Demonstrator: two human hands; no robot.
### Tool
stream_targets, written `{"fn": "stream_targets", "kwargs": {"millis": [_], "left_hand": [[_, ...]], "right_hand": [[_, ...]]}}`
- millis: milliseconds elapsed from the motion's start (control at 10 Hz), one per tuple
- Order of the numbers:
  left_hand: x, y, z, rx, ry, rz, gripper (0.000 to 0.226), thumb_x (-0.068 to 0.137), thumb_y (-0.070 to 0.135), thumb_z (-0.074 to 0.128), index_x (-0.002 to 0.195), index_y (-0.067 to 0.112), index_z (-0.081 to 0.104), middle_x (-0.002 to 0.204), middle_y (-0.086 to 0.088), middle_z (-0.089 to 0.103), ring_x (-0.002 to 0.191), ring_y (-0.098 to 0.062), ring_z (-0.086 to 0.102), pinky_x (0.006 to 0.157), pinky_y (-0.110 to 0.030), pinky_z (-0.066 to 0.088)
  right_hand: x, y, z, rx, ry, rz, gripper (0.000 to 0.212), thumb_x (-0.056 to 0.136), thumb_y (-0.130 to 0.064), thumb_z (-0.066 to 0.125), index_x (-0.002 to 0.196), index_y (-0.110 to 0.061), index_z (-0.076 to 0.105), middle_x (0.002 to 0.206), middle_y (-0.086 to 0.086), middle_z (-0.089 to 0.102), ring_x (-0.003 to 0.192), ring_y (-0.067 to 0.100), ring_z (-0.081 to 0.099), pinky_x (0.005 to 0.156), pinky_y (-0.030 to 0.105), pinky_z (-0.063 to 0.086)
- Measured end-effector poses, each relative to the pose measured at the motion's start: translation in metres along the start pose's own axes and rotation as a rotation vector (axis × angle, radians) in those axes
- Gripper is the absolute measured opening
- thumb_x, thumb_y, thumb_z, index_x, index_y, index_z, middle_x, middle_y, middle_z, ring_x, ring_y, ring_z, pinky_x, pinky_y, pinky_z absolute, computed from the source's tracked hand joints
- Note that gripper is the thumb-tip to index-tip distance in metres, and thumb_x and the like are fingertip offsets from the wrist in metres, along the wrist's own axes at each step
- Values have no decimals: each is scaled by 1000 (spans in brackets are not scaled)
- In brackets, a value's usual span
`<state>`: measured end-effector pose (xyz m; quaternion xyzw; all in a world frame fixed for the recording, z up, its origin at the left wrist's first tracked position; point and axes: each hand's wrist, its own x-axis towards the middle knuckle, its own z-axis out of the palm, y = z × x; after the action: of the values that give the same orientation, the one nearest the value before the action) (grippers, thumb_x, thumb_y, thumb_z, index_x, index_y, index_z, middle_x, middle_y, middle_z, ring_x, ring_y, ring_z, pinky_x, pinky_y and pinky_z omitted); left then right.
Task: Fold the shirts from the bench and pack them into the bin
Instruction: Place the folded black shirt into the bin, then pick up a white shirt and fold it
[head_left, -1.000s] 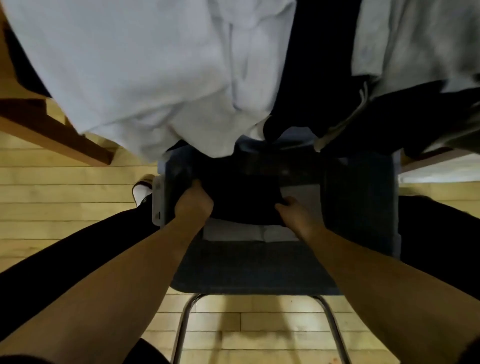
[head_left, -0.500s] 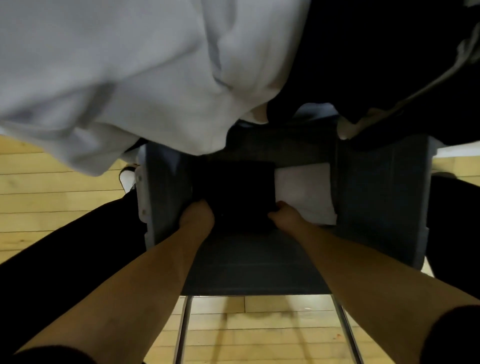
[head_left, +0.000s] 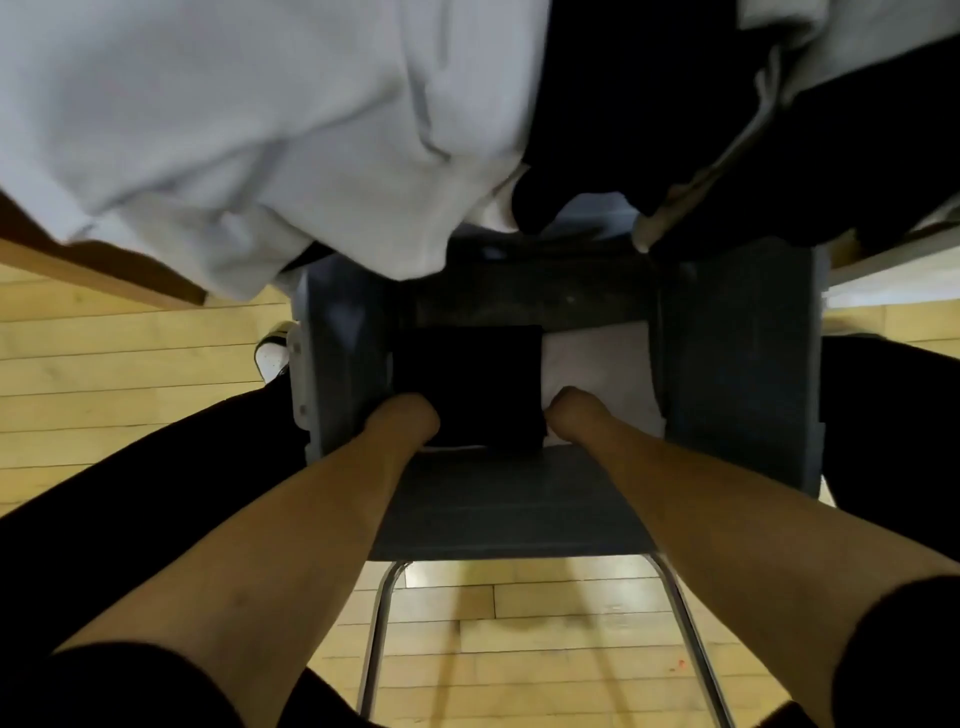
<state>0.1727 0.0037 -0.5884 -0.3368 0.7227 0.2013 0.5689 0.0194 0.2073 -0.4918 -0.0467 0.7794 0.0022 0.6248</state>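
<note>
Wood plank floor (head_left: 130, 374) fills the lower part of the view. Up top, a big white garment (head_left: 234, 130) hangs over the bench edge (head_left: 104, 270), w/ dark garments (head_left: 649, 104) beside it on the right. Below those sits a dark grey plastic bin (head_left: 737, 364), on a metal-legged frame (head_left: 379, 623). Inside the bin: a folded black shirt (head_left: 467, 384) on the left half, lying flat, square-ish, and a folded white shirt (head_left: 602, 374) just beside it on the right. Left hand (head_left: 405, 421) is at the black shirt's near-left corner, touching it; fingers tucked down out of sight, so can't tell if it grips. Right hand (head_left: 574, 413) is at the near-right edge of the black shirt, over the white one, fingers also hidden; grip not readable. Both forearms reach in from the near side.
</note>
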Motion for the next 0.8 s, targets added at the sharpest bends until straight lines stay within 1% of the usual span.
{"fn": "stream_targets", "kwargs": {"millis": [100, 200, 300, 400, 500, 600, 700, 800], "left_hand": [[-159, 43, -75, -97, -36, 35, 34, 103, 16, 36, 123, 0, 59, 128, -14, 58, 119, -31, 53, 102, -34, 38], [-185, 40, -81, -200, 84, 183, 27, 100, 16, 40, 86, 7, 61, 87, -15, 61, 80, -26, 58, 68, -31, 43], [-222, 34, -91, -257, 245, 225, 25, 99, 20, 44, 83, 7, 58, 78, -12, 60, 68, -23, 57, 64, -33, 45], [-268, 35, -101, -269, 331, 284, 21, 96, 21, 47, 84, 10, 61, 87, -16, 65, 72, -26, 59, 65, -35, 49], [-300, 35, -105, -220, 429, 332, 18, 96, 22, 47, 87, 13, 61, 87, -11, 61, 76, -25, 57, 69, -35, 47], [-347, 39, -115, -178, 552, 373, 24, 97, 19, 46, 108, 11, 65, 99, -12, 60, 90, -28, 57, 79, -37, 45], [-375, 37, -122, -177, 692, 397, 25, 97, 19, 47, 107, 10, 68, 107, -11, 65, 103, -29, 60, 88, -38, 45], [-416, 30, -134, -118, 915, 449, 20, 97, 22, 44, 93, 17, 64, 86, 0, 58, 87, -21, 58, 75, -30, 40]], "right_hand": [[-34, -7, -14, 3, 38, -133, 33, 101, -15, 44, 124, 5, 58, 130, 21, 58, 110, 28, 59, 80, 23, 45], [-67, -12, -22, 17, 25, -190, 34, 103, -13, 41, 123, 9, 59, 129, 24, 59, 118, 35, 55, 73, 15, 42], [-107, -18, -33, 42, 140, -276, 34, 100, -17, 45, 121, 3, 63, 123, 18, 64, 108, 29, 60, 90, 33, 47], [-152, -20, -42, 26, 173, -334, 35, 100, -17, 45, 123, 3, 61, 119, 17, 64, 109, 30, 62, 76, 29, 45], [-185, -17, -48, 49, 219, -361, 31, 98, -15, 48, 120, 1, 63, 115, 19, 67, 96, 26, 62, 78, 33, 48], [-229, -10, -58, 26, 338, -479, 25, 97, -17, 51, 112, -5, 66, 107, 15, 67, 100, 29, 63, 89, 37, 51], [-263, -11, -71, -47, 452, -576, 25, 98, -19, 49, 111, -9, 68, 101, 12, 65, 90, 27, 59, 80, 35, 47], [-307, -13, -91, -105, 629, -711, 22, 100, -21, 46, 102, -12, 66, 95, 11, 66, 85, 30, 61, 73, 38, 46]]}}
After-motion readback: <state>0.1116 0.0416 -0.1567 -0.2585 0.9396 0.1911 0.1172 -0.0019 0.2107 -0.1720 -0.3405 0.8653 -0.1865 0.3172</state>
